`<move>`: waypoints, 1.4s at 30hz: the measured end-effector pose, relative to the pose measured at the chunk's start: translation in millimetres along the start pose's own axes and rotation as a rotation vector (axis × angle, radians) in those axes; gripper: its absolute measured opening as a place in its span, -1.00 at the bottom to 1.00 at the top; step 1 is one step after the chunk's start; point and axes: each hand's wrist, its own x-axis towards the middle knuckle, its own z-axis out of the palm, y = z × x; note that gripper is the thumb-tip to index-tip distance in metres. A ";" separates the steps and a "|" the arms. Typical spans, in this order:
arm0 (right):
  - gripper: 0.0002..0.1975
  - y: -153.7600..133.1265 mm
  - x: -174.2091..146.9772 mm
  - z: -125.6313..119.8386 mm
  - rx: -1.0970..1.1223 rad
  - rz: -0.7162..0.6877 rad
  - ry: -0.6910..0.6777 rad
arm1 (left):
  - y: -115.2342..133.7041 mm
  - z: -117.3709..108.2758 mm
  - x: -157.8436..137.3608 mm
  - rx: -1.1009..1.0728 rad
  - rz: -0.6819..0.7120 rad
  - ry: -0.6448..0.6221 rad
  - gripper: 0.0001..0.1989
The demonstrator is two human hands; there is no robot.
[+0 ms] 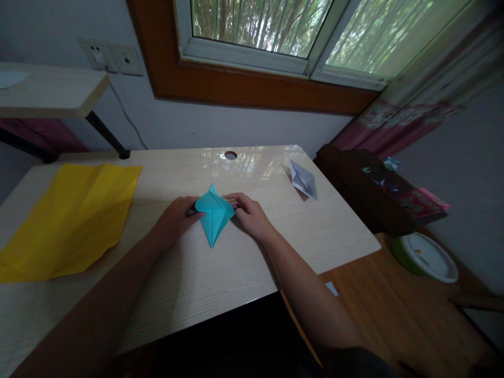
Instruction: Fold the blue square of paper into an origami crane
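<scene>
A folded turquoise origami paper (213, 214), pointed at top and bottom, is held just over the middle of the desk. My left hand (176, 218) pinches its left side, thumb in front and fingers behind. On the opposite side, my right hand (251, 212) grips the right corner between thumb and fingers. Some fingertips of both hands are hidden behind the paper. A crease runs down the centre of its lower half.
A large yellow sheet (79, 220) covers the left of the pale desk (236, 273). At the back right sits a folded white paper boat (304, 180). A raised shelf (51, 94) stands at the left; a round bin (425, 257) is on the floor at right.
</scene>
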 end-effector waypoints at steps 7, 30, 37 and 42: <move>-0.67 -0.4 -0.8 3.1 0.013 -0.052 -0.040 | 0.2 -0.4 0.8 0.013 -0.020 0.002 -0.73; -0.71 -0.4 -0.4 1.7 -0.095 -0.070 -0.157 | 1.1 -0.3 -0.7 0.033 -0.048 -0.059 -0.68; -0.77 -1.8 1.5 6.0 -0.268 -0.136 -0.143 | 0.9 -0.2 -1.4 0.001 -0.010 -0.098 -0.71; -0.77 -2.6 3.4 9.8 -0.360 -0.207 -0.175 | 0.6 1.3 0.0 0.009 0.071 -0.115 -0.78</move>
